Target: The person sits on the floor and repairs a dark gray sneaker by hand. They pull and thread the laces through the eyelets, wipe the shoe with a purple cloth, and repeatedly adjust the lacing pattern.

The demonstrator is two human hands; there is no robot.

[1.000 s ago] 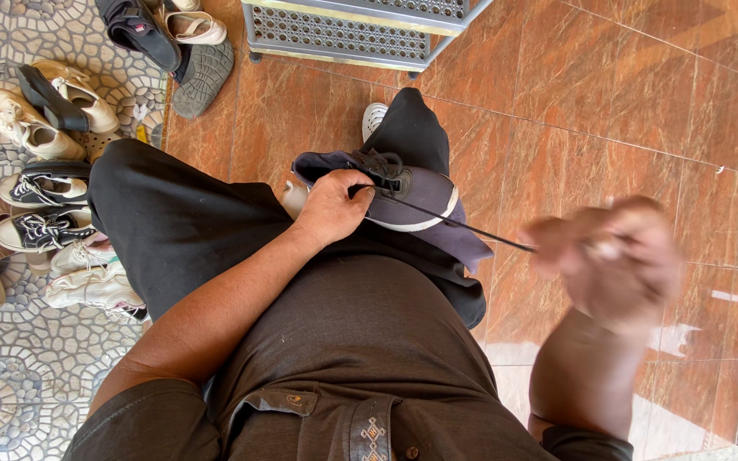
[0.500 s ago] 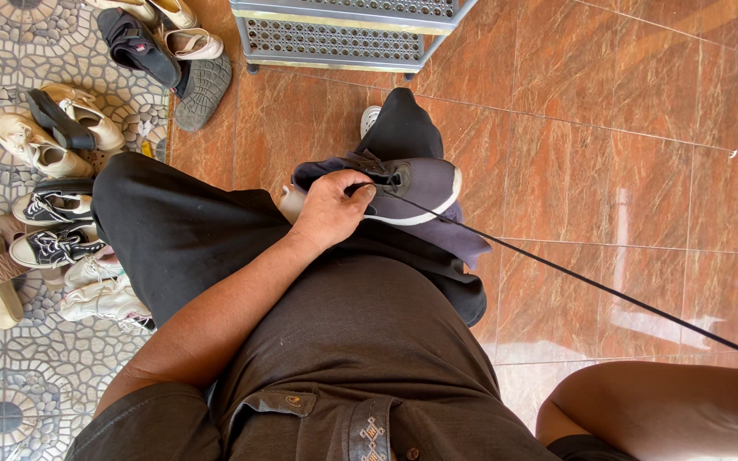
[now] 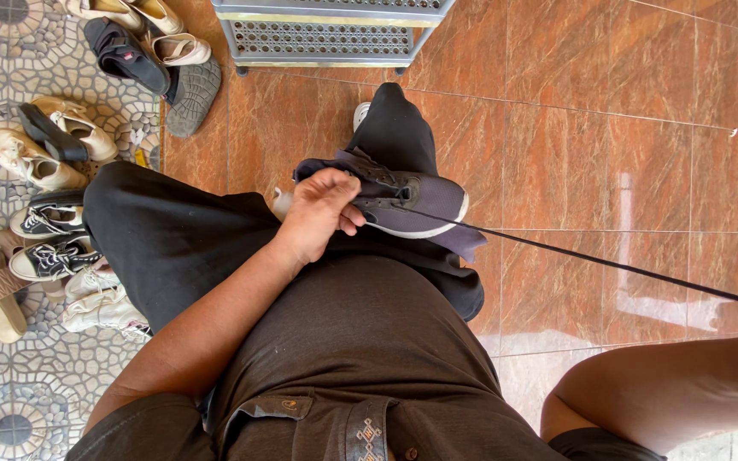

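In the head view the right hand is cut off beyond the right edge; its grip cannot be told. The left hand [image 3: 319,212] is closed around the grey shoe [image 3: 407,203] on the lap, its heel hidden. The black lace [image 3: 608,265] runs taut rightward, as half a second ago.
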